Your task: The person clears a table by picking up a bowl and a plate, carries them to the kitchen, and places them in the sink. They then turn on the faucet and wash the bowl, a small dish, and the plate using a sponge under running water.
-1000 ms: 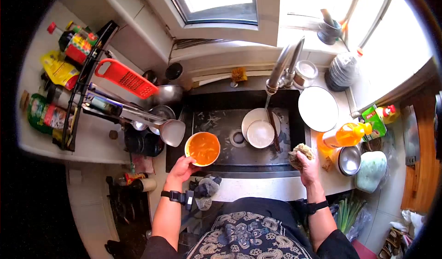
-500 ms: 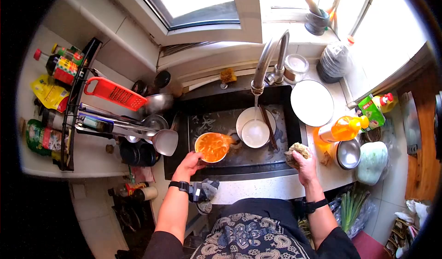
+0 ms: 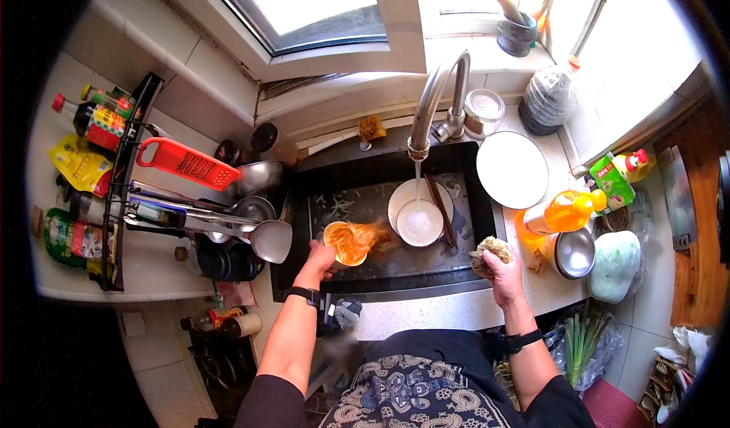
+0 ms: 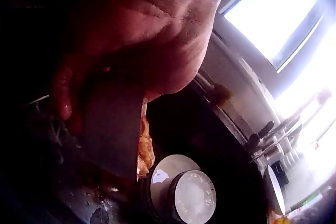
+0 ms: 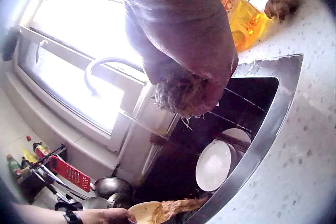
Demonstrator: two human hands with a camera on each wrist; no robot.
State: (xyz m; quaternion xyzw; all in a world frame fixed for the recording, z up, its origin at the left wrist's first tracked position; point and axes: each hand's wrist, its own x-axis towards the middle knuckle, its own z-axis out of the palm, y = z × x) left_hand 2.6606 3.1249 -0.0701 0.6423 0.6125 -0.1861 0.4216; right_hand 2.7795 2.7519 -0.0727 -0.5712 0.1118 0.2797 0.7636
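Over the left part of the sink [image 3: 380, 283], my left hand [image 3: 319, 259] grips a bowl [image 4: 110, 129] by its side. The bowl is tipped to the right, and orange liquid with soft pieces [image 3: 365, 238] pours over its rim. My right hand [image 3: 505, 277] holds a fibrous, loofah-like scrubber [image 3: 487, 255] above the sink's right front corner. Water runs from the faucet [image 3: 420, 124] into a small white bowl [image 3: 420, 224], which sits on a larger white dish [image 3: 397, 196]. Brown chopsticks [image 3: 441, 209] lean along that dish's right side.
Right of the sink are a white plate [image 3: 512, 169], an orange bottle [image 3: 563, 214] and a metal bowl [image 3: 576, 254]. A ladle-like spatula [image 3: 271, 242], a red grater-like basket [image 3: 190, 166] and a bottle rack [image 3: 114, 200] stand left. A brush [image 3: 371, 128] lies behind the sink.
My left hand has moved the bowl slightly right and tilted it, so its orange contents now spill out. My right hand keeps the scrubber in about the same place. The head view has shifted.
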